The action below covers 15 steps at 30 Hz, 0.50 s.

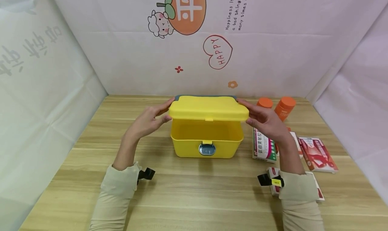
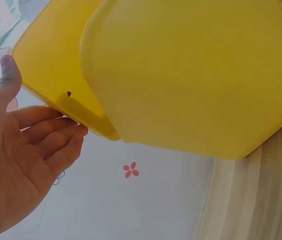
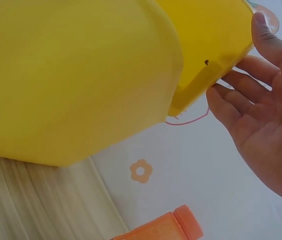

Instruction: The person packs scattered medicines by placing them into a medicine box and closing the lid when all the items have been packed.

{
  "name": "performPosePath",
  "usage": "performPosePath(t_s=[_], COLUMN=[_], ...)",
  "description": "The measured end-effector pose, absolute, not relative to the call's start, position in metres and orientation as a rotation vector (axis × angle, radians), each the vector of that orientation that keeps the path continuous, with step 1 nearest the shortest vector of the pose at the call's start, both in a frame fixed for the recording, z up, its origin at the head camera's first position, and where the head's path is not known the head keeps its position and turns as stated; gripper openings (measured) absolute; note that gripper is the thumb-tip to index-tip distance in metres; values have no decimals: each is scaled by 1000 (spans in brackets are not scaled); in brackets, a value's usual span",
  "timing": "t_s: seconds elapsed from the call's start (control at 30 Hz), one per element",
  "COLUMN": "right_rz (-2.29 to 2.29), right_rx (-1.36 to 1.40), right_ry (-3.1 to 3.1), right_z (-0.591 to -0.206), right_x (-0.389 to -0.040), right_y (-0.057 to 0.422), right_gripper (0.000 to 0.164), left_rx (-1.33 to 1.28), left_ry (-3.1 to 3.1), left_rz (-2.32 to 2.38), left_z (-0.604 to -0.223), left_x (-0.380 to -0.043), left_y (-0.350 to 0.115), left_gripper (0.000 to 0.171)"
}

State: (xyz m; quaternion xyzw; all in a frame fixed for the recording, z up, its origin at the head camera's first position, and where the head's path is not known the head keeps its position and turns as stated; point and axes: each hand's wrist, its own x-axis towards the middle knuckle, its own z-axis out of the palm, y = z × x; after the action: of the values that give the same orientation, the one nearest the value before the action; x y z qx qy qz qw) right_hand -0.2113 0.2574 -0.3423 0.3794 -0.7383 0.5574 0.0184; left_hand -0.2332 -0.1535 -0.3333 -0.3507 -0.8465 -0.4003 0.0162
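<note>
A yellow plastic storage box [image 1: 188, 149] with a metallic-looking latch [image 1: 207, 149] on its front stands on the wooden table. Its yellow lid [image 1: 209, 109] is partly raised, and the front gap shows the inside wall. Behind the lid's top runs a strip of blue-grey handle [image 1: 206, 96]. My left hand [image 1: 148, 121] holds the lid's left end, thumb at the front edge and fingers along the far side. At the other end my right hand [image 1: 268, 121] holds the lid the same way. Both wrist views show the fingers against the lid's side, beside the box body [image 2: 195, 85].
Right of the box stand two orange bottles [image 1: 284, 109], partly behind my right hand. Several medicine boxes lie around my right forearm, among them a green-and-white one [image 1: 263, 146] and a red one [image 1: 318, 155]. A printed white cloth [image 1: 272, 62] backs the table [image 1: 194, 197].
</note>
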Motion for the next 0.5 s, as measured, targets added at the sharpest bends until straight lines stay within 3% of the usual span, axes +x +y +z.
performPosePath(t_s=[0.23,0.5], right_rz=[1652,1605], right_rx=[1093,1023], right_ry=[-2331,-2350], right_z=[-334,-335], right_x=[-208,-207], right_y=[253,249], right_gripper=[54,51], left_rx=[-1077,-1031], left_ry=[-2582,-2540], left_rz=[-1138,-1074], left_z=[-328,-327], left_x=[-232,-231], left_y=[-151,-150], left_gripper=[82,66])
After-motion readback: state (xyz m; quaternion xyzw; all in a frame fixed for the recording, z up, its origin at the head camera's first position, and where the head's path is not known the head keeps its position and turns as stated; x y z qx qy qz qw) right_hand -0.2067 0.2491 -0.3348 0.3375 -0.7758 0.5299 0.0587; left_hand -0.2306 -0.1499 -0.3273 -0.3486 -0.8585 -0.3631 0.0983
